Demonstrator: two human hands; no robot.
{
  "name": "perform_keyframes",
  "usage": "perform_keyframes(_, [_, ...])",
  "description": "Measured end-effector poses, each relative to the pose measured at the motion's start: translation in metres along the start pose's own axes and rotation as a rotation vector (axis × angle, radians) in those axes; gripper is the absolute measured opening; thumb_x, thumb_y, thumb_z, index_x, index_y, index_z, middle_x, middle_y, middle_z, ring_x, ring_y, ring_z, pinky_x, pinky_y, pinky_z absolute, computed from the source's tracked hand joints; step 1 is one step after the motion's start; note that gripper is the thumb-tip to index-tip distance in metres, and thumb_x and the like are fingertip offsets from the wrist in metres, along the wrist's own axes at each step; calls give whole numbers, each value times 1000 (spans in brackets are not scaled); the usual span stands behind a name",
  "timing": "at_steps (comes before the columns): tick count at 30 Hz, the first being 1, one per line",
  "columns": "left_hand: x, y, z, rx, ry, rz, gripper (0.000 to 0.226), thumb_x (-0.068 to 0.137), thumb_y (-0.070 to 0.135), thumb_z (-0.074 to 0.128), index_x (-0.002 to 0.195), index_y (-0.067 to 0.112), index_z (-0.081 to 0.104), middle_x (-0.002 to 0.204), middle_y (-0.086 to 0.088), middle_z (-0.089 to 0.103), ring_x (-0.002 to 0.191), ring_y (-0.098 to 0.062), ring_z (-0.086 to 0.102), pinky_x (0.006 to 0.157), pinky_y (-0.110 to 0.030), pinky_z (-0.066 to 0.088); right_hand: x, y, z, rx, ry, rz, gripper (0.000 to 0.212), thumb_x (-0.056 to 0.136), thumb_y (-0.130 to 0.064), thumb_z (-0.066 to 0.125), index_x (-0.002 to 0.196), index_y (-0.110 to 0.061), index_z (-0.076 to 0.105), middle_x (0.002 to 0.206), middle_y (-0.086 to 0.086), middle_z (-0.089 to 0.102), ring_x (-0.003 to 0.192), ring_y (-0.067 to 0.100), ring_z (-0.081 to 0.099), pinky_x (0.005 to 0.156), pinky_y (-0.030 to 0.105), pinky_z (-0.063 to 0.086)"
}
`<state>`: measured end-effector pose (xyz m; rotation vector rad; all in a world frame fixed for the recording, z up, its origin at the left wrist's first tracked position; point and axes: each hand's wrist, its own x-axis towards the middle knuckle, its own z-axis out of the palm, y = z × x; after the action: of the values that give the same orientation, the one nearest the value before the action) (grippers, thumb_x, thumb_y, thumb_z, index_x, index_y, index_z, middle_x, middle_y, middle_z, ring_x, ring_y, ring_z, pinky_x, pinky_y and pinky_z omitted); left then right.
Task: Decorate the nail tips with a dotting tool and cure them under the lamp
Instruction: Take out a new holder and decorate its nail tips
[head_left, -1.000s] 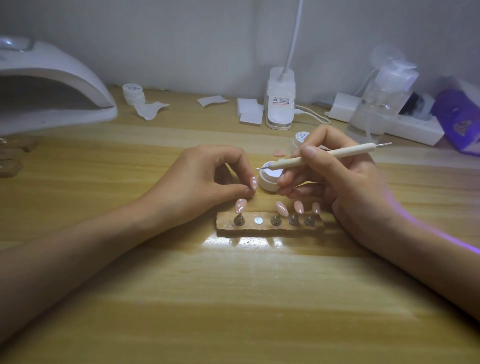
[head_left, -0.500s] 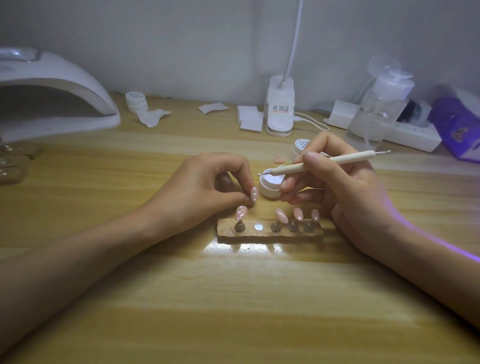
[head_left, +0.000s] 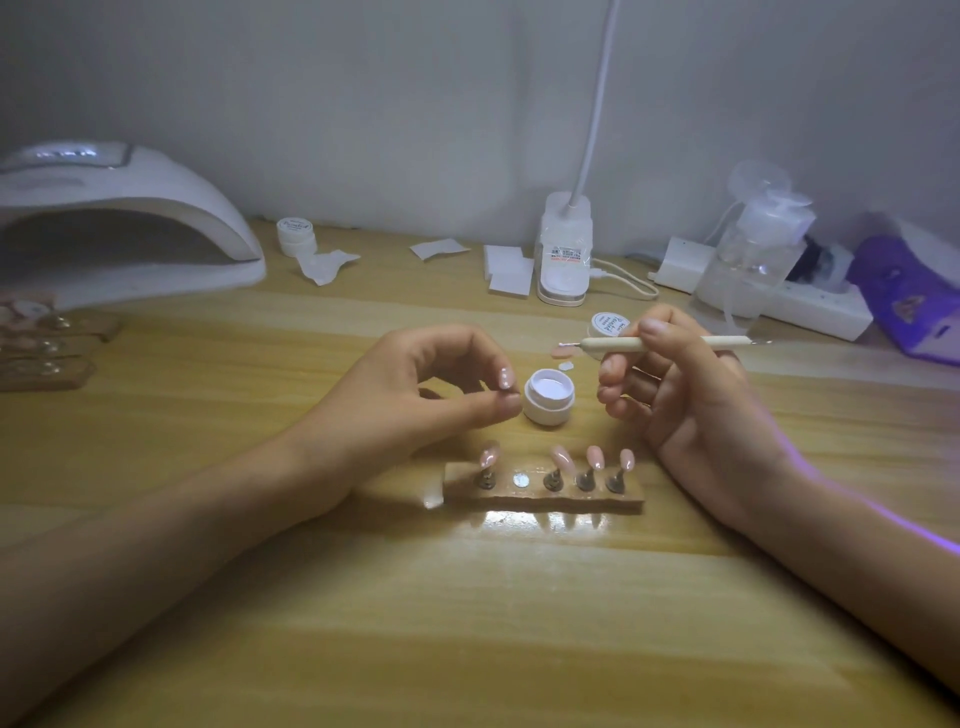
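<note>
Nearest, a wooden holder (head_left: 540, 496) carries four pink tips (head_left: 595, 456) on stands, with one socket bare. Just behind it the left hand (head_left: 415, 395) pinches a fifth tip (head_left: 505, 378) between thumb and forefinger. The right hand (head_left: 691, 400) grips the dotting tool (head_left: 670, 342) level, point aimed left. An open white jar (head_left: 549, 397) stands between the hands. The lamp (head_left: 119, 228) sits far left by the wall.

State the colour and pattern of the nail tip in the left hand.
Pale pink with small white dots: the nail tip pinched by the left hand; head view.
</note>
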<state>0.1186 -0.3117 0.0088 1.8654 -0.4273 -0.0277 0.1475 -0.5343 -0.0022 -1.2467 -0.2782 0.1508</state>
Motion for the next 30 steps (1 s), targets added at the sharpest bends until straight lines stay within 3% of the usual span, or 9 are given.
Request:
perform_keyframes(2, [-7, 5, 3, 27, -17, 27, 15, 77, 34, 79, 75, 30, 64, 90, 6, 70, 72, -11, 57, 67, -26, 45, 1, 0, -1, 26, 18, 12, 12, 86, -27, 55, 80, -19, 49, 67, 1, 64, 60, 11, 61, 57, 19, 51])
perform_keyframes(4, [-12, 9, 8, 60, -63, 84, 11, 78, 33, 75, 75, 31, 65, 94, 4, 67, 70, -14, 56, 62, -21, 40, 1, -1, -1, 58, 35, 21, 11, 84, -27, 55, 81, -19, 49, 66, 0, 63, 59, 10, 61, 57, 18, 51])
perform_keyframes(6, [-17, 9, 15, 107, -104, 142, 13, 80, 21, 76, 76, 27, 66, 92, 6, 65, 86, -11, 62, 64, -13, 41, 1, -1, -1, 102, 58, 31, 10, 84, -27, 56, 81, -19, 50, 65, 0, 62, 57, 9, 61, 56, 17, 51])
perform_keyframes(9, [-22, 4, 22, 137, -99, 137, 18, 81, 10, 78, 77, 24, 67, 95, 5, 62, 96, -19, 61, 74, -22, 49, 1, -3, -2, 154, 87, 51, 10, 82, -27, 58, 82, -19, 52, 64, -1, 61, 56, 8, 60, 54, 16, 52])
perform_keyframes(14, [-22, 1, 21, 229, -48, 119, 26, 81, 9, 76, 74, 31, 62, 91, 4, 60, 75, -9, 54, 66, -11, 38, 2, -3, -3, 165, 101, 72, 12, 81, -28, 58, 84, -19, 50, 64, -1, 60, 55, 7, 60, 53, 16, 51])
perform_keyframes(21, [-20, 1, 19, 240, -61, 78, 20, 80, 9, 75, 74, 25, 64, 74, 10, 58, 61, -2, 49, 59, -9, 35, 2, -6, -2, 237, 145, 78, 9, 79, -26, 58, 79, -17, 55, 62, -1, 58, 52, 7, 56, 51, 14, 50])
perform_keyframes(30, [-20, 2, 17, 206, -105, 62, 23, 81, 3, 74, 74, 22, 64, 68, 17, 57, 56, -1, 49, 57, -6, 35, 5, -9, -5, 388, 231, 78, 11, 79, -23, 58, 85, -13, 58, 63, -2, 56, 50, 6, 53, 48, 13, 47])
